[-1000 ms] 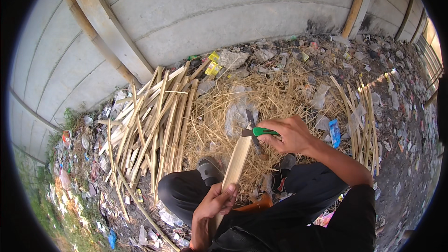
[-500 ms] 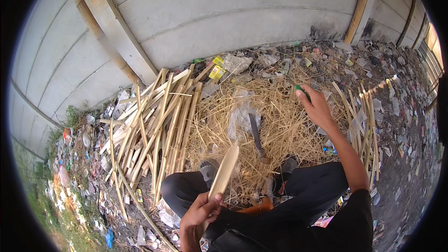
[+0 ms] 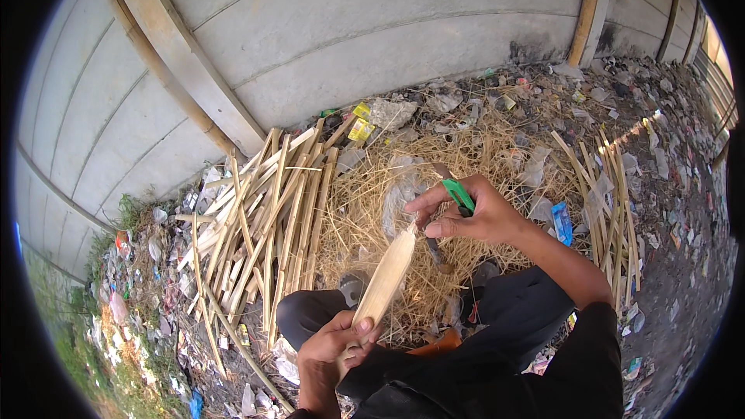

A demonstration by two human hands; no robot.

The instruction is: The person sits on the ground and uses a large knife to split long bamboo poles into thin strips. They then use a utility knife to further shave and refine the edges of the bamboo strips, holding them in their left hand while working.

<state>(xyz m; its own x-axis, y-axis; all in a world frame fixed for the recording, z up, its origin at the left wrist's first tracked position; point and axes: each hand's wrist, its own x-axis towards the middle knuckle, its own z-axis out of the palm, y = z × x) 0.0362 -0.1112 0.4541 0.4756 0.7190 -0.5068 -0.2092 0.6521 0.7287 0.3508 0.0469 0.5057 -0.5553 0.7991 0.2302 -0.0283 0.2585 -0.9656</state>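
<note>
So your left hand (image 3: 335,345) is low down, near your knee, & it's wrapped tight round the bottom end of a flat bamboo piece (image 3: 386,275). That bamboo piece is pale yellow & points up and away from you, tilted a bit to the right. Its top end sits just under your right hand (image 3: 466,213).

Your right hand is closed round a knife w/ a green handle (image 3: 458,194). The dark blade (image 3: 434,248) pokes down from your fist, right beside the top of the bamboo piece. Can't tell if blade & bamboo touch.

You're sitting on the ground in dark pants (image 3: 512,318). A grey shoe (image 3: 353,289) shows by the bamboo.

In front of you is a heap of dry straw (image 3: 365,209). Left of it lies a pile of bamboo sticks (image 3: 264,217), lots of them, leaning toward the grey wall (image 3: 349,39). Another small bunch of sticks (image 3: 601,194) lies to your right. Bits of trash (image 3: 361,120) sit by the wall, some yellow, & a blue wrapper (image 3: 562,223) is near your right arm.
</note>
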